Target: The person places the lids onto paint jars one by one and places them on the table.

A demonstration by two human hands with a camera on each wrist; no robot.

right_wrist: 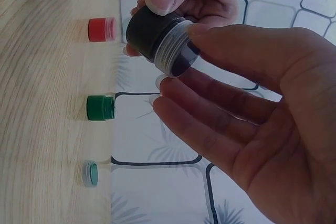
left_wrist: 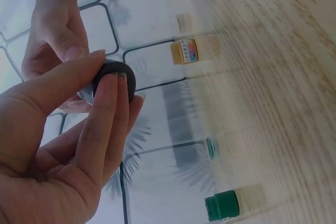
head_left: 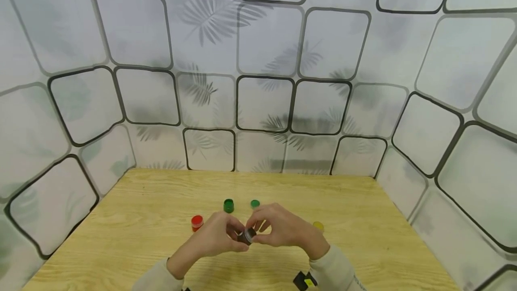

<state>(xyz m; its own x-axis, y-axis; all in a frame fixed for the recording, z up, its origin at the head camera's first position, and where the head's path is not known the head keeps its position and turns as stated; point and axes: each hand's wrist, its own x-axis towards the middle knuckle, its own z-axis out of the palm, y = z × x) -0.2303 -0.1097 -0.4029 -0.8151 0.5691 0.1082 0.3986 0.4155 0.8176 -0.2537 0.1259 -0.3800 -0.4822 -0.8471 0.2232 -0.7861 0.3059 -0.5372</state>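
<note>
My left hand grips a small black paint jar, thumb on one side and fingers on the other. The jar lies tilted, its clear ridged lid facing the right hand. With thumb and fingertips, my right hand pinches that lid; its other fingers stretch out below in the right wrist view. In the left wrist view the black base of the jar faces the camera, and the lid is mostly hidden behind it.
An uncapped green jar stands beyond the hands, its green-tinted lid lying to its right. A red jar with its lid on is by the left forearm. Past the right hand stands a yellow jar. Patterned curtains enclose the wooden table.
</note>
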